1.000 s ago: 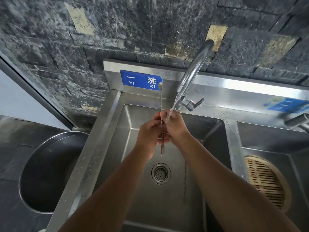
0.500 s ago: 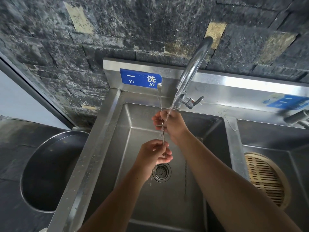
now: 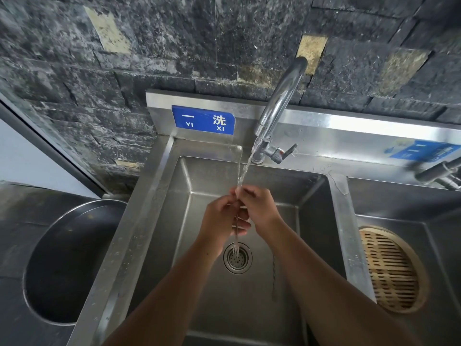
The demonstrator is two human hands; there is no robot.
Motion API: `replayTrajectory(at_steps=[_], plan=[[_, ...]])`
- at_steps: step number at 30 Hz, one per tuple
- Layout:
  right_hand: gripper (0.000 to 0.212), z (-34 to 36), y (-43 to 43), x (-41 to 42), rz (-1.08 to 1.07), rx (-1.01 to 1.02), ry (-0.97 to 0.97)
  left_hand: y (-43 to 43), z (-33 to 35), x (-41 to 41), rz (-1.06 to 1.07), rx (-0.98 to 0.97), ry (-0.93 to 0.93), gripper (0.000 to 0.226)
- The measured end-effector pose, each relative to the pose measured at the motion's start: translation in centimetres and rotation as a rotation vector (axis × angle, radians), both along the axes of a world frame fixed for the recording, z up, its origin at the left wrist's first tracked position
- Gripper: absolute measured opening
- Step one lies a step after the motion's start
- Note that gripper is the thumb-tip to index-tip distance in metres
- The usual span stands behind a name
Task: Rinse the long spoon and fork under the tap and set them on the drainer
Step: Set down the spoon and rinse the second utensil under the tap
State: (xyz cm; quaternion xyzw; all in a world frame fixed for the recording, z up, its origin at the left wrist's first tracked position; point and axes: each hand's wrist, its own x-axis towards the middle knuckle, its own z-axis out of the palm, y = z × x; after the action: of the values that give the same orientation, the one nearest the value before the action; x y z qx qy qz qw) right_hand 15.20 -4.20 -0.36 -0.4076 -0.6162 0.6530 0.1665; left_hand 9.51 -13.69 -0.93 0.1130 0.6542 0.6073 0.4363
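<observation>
Both hands' grip [image 3: 240, 211] closed around fork [image 3: 235, 245]

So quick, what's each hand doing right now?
Left hand: closed around the thin, long-handled metal fork under the running water.
Right hand: closed, pinching the same fork higher up.

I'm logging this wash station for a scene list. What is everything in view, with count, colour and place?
Sink basin: one, steel, centre.
Drain strainer: one, steel, basin floor.
Tap: one, chrome, behind basin, water running.
Blue sign: one, backsplash, left of tap.
Second basin: one, steel, right.
Slatted round tray: one, tan, in second basin.
Round pan: one, dark, left counter.
Fork: one, steel, prongs down over the drain.
Left hand, right hand: both gripping the fork under the stream.
</observation>
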Motion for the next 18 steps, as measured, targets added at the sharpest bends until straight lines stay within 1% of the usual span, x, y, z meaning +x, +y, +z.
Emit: replayTrajectory(at_steps=[4,6,8,13,18], plan=[[0.013,-1.1,-0.4,0.8,0.016,0.008,0.000,-1.2,-1.3,1.4,0.025,-0.027,-0.063,0.022],[0.010,-1.5,-0.7,1.0,0.022,0.012,-0.010,-2.2,-2.2,2.2,0.034,-0.061,-0.077,0.018],[0.012,-1.8,-0.7,1.0,0.003,-0.011,-0.024,-3.4,-3.3,3.2,0.021,-0.093,-0.069,0.014],[0.012,-2.7,-1.7,1.5,0.046,-0.044,-0.040,-6.0,-5.4,5.3,0.017,-0.132,-0.063,0.019],[0.011,-3.0,-2.6,2.0,0.075,-0.062,-0.028,-7.1,-5.6,5.8,0.051,-0.127,-0.027,0.016]])
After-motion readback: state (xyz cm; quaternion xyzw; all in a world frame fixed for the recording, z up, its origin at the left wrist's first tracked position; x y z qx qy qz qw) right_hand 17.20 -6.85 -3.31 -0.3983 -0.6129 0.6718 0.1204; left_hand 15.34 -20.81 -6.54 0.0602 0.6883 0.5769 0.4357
